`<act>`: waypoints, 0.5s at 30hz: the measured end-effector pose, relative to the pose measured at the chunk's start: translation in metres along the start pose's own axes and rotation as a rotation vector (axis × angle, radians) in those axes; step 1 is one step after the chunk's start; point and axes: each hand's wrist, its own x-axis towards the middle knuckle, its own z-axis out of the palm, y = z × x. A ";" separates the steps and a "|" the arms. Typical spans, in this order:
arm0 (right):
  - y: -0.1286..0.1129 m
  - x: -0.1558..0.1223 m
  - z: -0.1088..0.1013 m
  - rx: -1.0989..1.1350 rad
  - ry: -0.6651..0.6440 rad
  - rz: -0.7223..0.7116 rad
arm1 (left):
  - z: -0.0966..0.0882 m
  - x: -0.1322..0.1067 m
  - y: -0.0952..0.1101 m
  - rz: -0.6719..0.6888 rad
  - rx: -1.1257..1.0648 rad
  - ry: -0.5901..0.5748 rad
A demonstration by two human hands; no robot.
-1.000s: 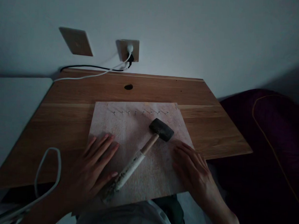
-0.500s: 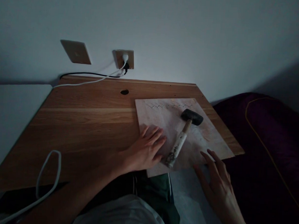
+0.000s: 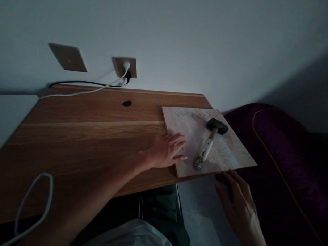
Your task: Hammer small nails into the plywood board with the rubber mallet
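A pale flat board lies on the wooden desk, its right part jutting past the desk's edge. On top of it rests a mallet with a black head and a worn, white-wrapped handle. Thin zigzag lines run along the board's far side; I cannot tell what they are. My left hand has its fingers spread over the board's left edge. At the front edge is my right hand, thumb and fingers apart, fingertips close to or touching the edge. Neither hand grips anything.
White and black cables run from a wall socket along the desk's back. A white cable loop hangs at the lower left, near my left forearm. A dark purple cushioned piece stands on the right. The desk has a cable hole.
The board has slid right and away from me across the desk, carrying the mallet with it. My left hand has moved along at its left edge. The view has turned slightly right.
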 end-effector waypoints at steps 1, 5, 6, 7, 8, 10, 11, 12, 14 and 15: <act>0.009 0.005 0.001 -0.004 0.020 0.012 | -0.006 -0.009 -0.009 0.017 -0.008 0.015; 0.051 0.054 0.003 -0.027 0.146 0.066 | -0.026 -0.037 -0.035 -0.033 0.045 0.088; 0.062 0.073 0.003 -0.032 0.174 0.082 | -0.028 -0.041 -0.038 -0.061 0.060 0.104; 0.071 0.092 0.004 -0.038 0.188 0.099 | -0.029 -0.044 -0.040 -0.087 0.070 0.117; 0.079 0.112 0.005 -0.049 0.203 0.117 | -0.029 -0.046 -0.040 -0.104 0.077 0.127; 0.092 0.147 0.009 -0.098 0.189 0.142 | -0.028 -0.047 -0.038 -0.103 0.085 0.129; 0.097 0.160 0.013 -0.141 0.180 0.159 | -0.027 -0.047 -0.036 -0.093 0.088 0.125; 0.100 0.171 0.018 -0.156 0.183 0.172 | -0.026 -0.047 -0.035 -0.084 0.091 0.119; 0.103 0.181 0.030 -0.191 0.152 0.165 | -0.025 -0.047 -0.034 -0.081 0.099 0.119; 0.104 0.182 0.036 -0.199 0.131 0.142 | -0.025 -0.047 -0.034 -0.084 0.101 0.123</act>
